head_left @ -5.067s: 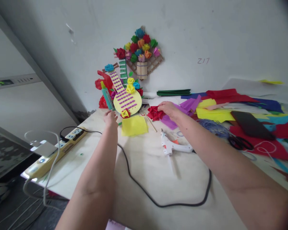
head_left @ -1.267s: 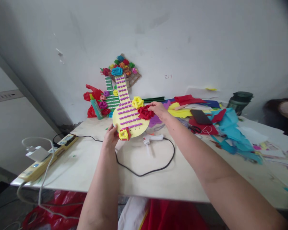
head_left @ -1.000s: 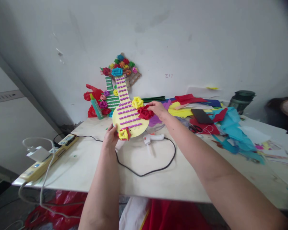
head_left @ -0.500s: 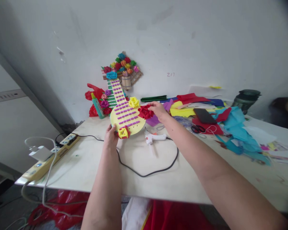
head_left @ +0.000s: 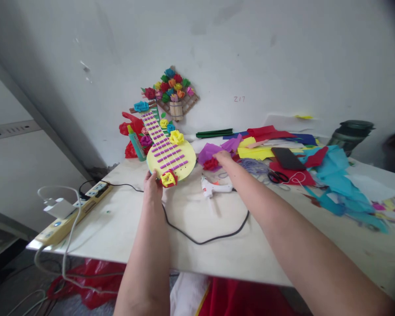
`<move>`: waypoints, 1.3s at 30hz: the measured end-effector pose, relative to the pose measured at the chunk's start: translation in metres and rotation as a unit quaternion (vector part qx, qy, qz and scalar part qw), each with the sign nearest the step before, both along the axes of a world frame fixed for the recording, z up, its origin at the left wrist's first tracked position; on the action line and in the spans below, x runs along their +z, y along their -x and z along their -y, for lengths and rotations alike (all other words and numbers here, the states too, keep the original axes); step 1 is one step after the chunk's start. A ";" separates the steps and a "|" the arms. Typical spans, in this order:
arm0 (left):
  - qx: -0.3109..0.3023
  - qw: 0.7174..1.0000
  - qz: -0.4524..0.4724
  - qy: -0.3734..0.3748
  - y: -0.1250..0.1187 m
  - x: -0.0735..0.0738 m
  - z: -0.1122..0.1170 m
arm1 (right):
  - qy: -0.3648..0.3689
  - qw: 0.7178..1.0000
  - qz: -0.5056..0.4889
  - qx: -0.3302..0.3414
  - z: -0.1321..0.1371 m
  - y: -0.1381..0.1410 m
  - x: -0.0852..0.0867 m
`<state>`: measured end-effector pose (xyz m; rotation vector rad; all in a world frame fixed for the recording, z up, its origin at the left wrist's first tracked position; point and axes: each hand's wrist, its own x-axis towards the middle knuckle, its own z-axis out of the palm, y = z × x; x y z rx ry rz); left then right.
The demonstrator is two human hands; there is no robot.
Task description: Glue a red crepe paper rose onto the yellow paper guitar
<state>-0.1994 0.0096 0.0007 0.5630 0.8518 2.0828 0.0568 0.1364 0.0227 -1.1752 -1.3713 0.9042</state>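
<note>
My left hand (head_left: 152, 183) grips the bottom rim of a yellow paper guitar (head_left: 171, 159) with purple bars, tilted up to the left, beside a yellow-and-red paper flower (head_left: 169, 178) on its body. A yellow flower (head_left: 177, 137) sits where neck meets body, a blue one (head_left: 141, 106) at the head. My right hand (head_left: 222, 158) is lowered onto the table, fingers closed on a red paper flower (head_left: 211, 163) lying by purple paper (head_left: 208, 151).
A white glue gun (head_left: 212, 189) with a black cord (head_left: 204, 239) lies just right of the guitar. Coloured paper sheets (head_left: 325, 175), scissors (head_left: 278, 177), a dark phone (head_left: 286, 158) and a green jar (head_left: 350, 134) crowd the right. A power strip (head_left: 74, 208) sits left; a flower basket (head_left: 173, 94) hangs on the wall.
My right hand has carried the red flower off the guitar body down to the table by the purple paper. The guitar has tipped further left. My view shifted slightly.
</note>
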 end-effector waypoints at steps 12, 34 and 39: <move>0.015 1.000 0.014 -0.012 -0.003 -0.002 -0.004 | -0.015 0.845 0.520 0.126 0.081 -0.027 0.058; 0.010 1.000 -0.009 0.013 -0.004 -0.002 -0.002 | -0.111 0.841 0.526 0.058 0.099 -0.055 0.047; -0.031 0.999 -0.013 0.021 -0.013 0.002 0.002 | -0.090 0.963 0.251 0.039 0.093 -0.069 0.057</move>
